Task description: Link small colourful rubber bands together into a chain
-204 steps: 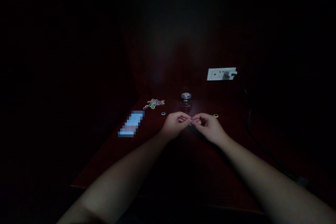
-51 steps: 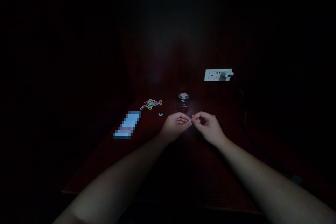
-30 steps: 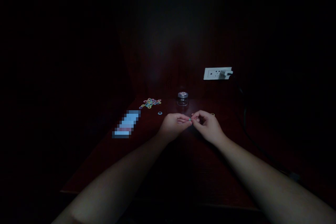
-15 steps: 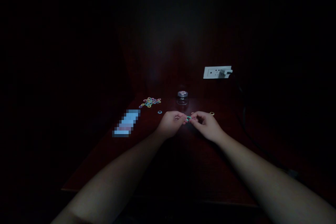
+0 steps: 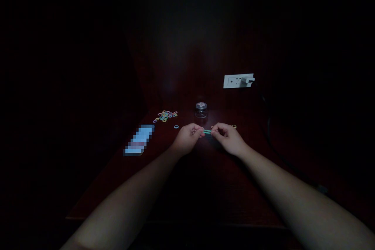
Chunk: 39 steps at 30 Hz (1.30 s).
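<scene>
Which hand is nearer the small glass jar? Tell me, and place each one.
Left. The left hand sits just before the jar, slightly to its left; the right hand lies farther off to its right.

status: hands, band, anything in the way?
Left hand and right hand both pinch the green band, stretched between them. Loose bands and jar behind, clear of hands.

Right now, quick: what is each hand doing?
Left hand: closed, pinching one end of the green band.
Right hand: closed, pinching its other end.
</scene>
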Available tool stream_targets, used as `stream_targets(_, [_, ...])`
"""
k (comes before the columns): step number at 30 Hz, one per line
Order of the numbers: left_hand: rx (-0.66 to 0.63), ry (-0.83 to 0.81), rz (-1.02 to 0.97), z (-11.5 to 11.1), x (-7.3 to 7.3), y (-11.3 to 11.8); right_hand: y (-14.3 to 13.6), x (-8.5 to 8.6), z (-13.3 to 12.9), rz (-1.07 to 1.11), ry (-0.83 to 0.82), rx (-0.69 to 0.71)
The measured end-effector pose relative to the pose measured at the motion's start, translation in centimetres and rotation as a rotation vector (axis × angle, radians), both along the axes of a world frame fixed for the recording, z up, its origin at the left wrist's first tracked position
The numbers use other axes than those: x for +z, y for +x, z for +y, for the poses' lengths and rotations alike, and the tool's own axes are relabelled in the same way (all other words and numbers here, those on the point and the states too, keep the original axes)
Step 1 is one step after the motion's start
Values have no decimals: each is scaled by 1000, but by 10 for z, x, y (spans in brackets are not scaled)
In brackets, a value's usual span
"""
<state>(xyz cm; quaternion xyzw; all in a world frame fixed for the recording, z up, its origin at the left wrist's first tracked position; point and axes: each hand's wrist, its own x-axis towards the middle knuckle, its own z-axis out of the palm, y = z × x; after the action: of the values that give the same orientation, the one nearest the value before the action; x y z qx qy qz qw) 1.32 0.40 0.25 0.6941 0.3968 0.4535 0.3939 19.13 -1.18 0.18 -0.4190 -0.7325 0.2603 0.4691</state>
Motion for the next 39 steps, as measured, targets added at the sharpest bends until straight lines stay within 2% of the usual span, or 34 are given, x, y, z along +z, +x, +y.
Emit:
stream_targets(3, [-69, -7, 11, 0, -1, 0, -1, 2, -1, -22, 8, -3])
stream_targets(6, [48, 22, -29, 1, 2, -2, 0, 4, -2, -42, 20, -40])
stream_targets(8, [78, 27, -39, -1, 4, -1, 0, 5, -3, -54, 29, -47])
stream_targets(11, [-23, 48, 34, -5, 5, 2, -1, 5, -4, -70, 20, 11])
stream_targets(13, [-40, 69, 75, -7, 5, 2, 0, 5, -4, -60, 17, 20])
stream_targets(15, [54, 92, 37, -7, 6, 1, 1, 5, -2, -21, 22, -11])
stream_targets(17, [92, 98, 9, -6, 8, -1, 3, 5, -1, -4, 27, -25])
stream_targets(21, [-27, 80, 105, -7, 8, -1, 4, 5, -1, -9, 22, -12])
stream_targets(25, [77, 107, 45, -7, 9, -1, 3, 5, -2, -7, 30, -16])
stream_targets(26, [75, 103, 39, -7, 8, -1, 3, 5, -2, -15, 32, -4])
stream_targets(29, [-57, 71, 126, -8, 5, 2, 3, 4, -1, -11, 32, 8])
stream_targets(30, [-65, 71, 140, -8, 3, 3, 4, 4, -1, 6, 32, -2])
stream_targets(33, [-38, 69, 109, -6, 2, 2, 4, 4, -1, 45, 39, -31])
stream_targets(37, [-10, 50, 83, -4, 4, 0, 2, 4, -3, -11, 33, 50])
stream_targets(39, [-25, 34, 88, -5, 4, 0, 2, 4, -3, -3, 29, 44])
